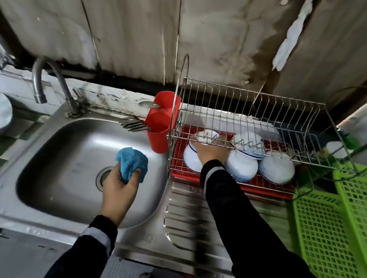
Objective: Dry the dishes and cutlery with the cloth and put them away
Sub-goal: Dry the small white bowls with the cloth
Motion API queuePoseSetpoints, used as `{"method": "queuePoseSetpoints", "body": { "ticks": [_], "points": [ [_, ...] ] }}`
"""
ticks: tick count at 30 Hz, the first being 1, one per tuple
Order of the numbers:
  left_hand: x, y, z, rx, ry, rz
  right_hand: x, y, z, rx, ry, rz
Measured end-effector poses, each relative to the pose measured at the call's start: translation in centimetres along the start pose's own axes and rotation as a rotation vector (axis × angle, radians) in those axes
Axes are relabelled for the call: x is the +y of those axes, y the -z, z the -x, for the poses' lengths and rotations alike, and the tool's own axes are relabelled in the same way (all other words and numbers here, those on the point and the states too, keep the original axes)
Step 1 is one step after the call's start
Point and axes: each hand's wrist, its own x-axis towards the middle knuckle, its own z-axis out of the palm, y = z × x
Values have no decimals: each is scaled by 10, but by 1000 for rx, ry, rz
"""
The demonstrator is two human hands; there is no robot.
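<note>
The left hand is bunched round a blue cloth, fingers and thumb curled into it, and hangs over the sink in the lower centre of the frame. The right hand is up and to the right of it, inside the lower tier of the dish rack. It lies palm down among the white bowls there. Its fingers spread over the back-left bowl, but the front rail of the upper tier crosses them, so I cannot tell whether they have closed on it or only lie on it.

The bowls (several, blue-rimmed, touching one another) sit upside down at centre right of the frame, rims toward the red tray under the rack. The step in hand looks like fetching the next bowl for drying.

The right hand is much the nearer, already touching the bowls, while the cloth is well apart at lower left. The upper tier overhangs the bowls. A bowl would therefore probably have to come out low, toward the bottom of the frame, and then travel left to meet the cloth. Its neighbours lean against it and could shift as it leaves.

The forks and a spoon stand in the red cutlery holder at the rack's left end, above and between the two hands. The fork tines point left over the sink.
</note>
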Motion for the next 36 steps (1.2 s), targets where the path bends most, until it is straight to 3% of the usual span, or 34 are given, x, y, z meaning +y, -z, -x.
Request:
{"method": "queuePoseSetpoints", "body": {
  "ticks": [13,18,25,31,36],
  "points": [
    [-17,-2,-11,-75,-118,-228,-4,12,33,85,138,227],
    [-11,2,1,-64,-218,-271,17,19,72,224,340,299],
    [-8,7,19,-27,-130,-256,39,12,108,164,481,246],
    [-18,23,51,-38,-71,-206,64,13,143,115,639,365],
    [-28,42,79,65,-50,-197,79,5,163,-25,720,418]
  ]
}}
